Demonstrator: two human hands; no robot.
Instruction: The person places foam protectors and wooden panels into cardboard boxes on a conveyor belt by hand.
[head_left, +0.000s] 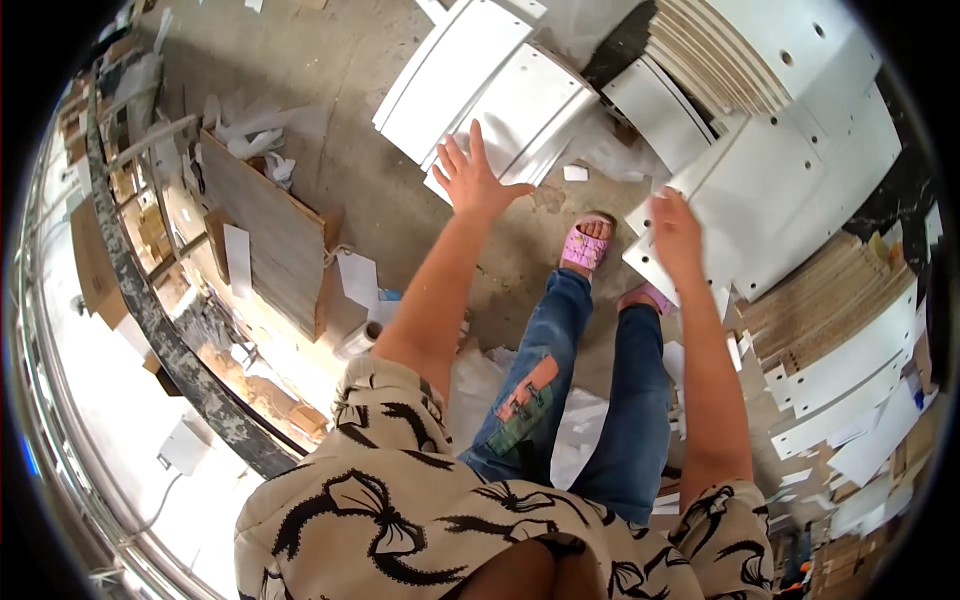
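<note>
Left hand [475,175] spread wide open, fingers splayed, hovering over the curved white panels [500,95] lying on the concrete floor [380,210]. Right hand [675,230] rests flat on the white drilled board [790,190], fingers loose, not gripping.

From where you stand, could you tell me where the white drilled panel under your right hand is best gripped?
Probably at its near lower corner, from the side facing you. The right hand already rests at that edge of the white drilled panel, which overhangs the floor there, while its far side lies under more stacked boards.
</note>
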